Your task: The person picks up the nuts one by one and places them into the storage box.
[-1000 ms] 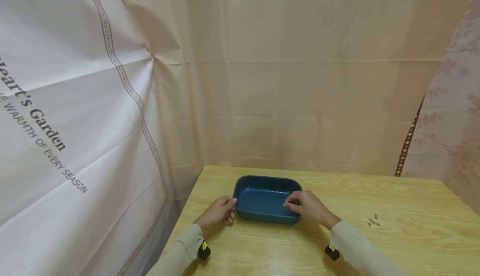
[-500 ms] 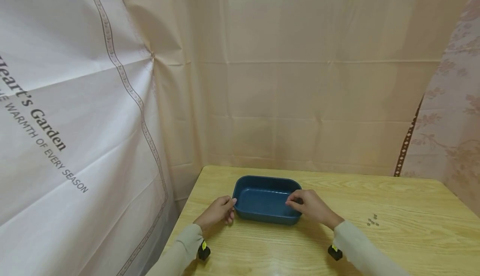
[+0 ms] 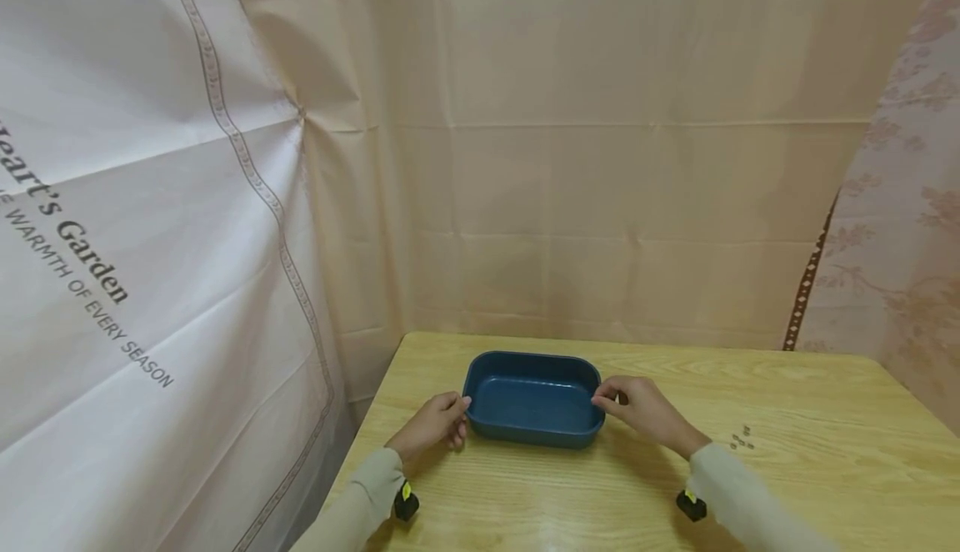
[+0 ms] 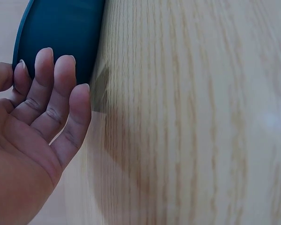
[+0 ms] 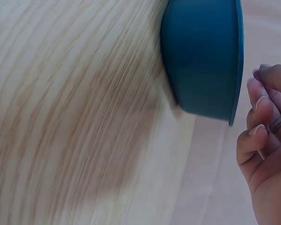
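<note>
A deep blue rectangular dish [image 3: 534,402] with rounded corners stands on the wooden table. My left hand [image 3: 433,427] pinches its left rim between thumb and forefinger; in the left wrist view the other fingers [image 4: 54,70] are loosely bent beside its wall. My right hand [image 3: 637,406] is at the right rim, thumb and forefinger tips together. In the right wrist view those fingers [image 5: 260,112] curl inward, a little apart from the dish [image 5: 201,51]. Nothing shows between the fingertips, though a tiny thing could be hidden there.
Several tiny dark pieces [image 3: 741,438], too small to make out, lie on the table [image 3: 810,402] right of my right hand. Beige cloth [image 3: 600,202] hangs behind the table, and a white printed cloth [image 3: 150,285] hangs at the left.
My right hand has drawn back from over the dish's inside to its right rim, moving right. My left hand and the dish stay in place; the view has turned slightly.
</note>
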### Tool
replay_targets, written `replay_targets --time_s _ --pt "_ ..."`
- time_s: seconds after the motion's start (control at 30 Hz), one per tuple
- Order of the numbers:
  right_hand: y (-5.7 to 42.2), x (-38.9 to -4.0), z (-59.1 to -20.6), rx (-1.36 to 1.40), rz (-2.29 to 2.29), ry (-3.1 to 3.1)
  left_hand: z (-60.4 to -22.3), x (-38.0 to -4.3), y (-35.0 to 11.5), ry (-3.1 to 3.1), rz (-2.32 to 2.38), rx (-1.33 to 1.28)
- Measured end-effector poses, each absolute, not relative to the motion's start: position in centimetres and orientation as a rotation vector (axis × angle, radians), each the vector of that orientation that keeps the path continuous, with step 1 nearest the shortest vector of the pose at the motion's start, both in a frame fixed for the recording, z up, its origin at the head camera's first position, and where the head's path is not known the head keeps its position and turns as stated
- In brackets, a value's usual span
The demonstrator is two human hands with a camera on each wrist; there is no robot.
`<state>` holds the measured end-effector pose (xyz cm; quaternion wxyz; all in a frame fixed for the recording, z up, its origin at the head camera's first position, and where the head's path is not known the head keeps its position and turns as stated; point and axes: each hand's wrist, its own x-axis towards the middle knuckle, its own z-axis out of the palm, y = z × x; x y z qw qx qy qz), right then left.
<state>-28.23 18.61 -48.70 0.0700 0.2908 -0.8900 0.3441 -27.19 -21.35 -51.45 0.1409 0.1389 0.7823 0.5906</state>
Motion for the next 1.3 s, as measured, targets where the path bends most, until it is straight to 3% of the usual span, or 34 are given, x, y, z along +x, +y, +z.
replay_targets --time_s 1.3 --pt "29.1 -26.5 -50.0 0.614 0.95 -2.808 -51.7 -27.2 -21.4 2.246 1.709 0.404"
